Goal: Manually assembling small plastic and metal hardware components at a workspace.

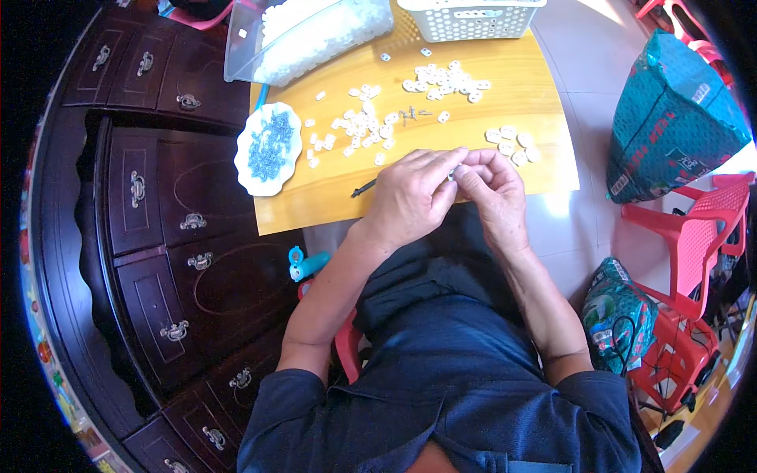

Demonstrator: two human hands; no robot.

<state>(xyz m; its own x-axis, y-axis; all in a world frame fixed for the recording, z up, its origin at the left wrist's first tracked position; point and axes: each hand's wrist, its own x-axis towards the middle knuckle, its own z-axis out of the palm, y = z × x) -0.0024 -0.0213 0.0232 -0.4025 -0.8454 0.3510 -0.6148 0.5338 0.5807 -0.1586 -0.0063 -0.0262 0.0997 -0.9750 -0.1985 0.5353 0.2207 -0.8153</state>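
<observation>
Both hands meet over the near edge of the wooden tabletop (307, 206): the right grip (494, 193) has thumb and fingers pinched on a small pale piece (452, 175), located between the two hands, while whether the left grip (412, 193) also clamps it cannot be told. Beyond lie loose white pieces (364, 124) and small dark pins (408, 116); a dark rod (363, 188) rests just beside the left hand, and a scalloped white dish (270, 188) holds blue pieces (271, 144).
</observation>
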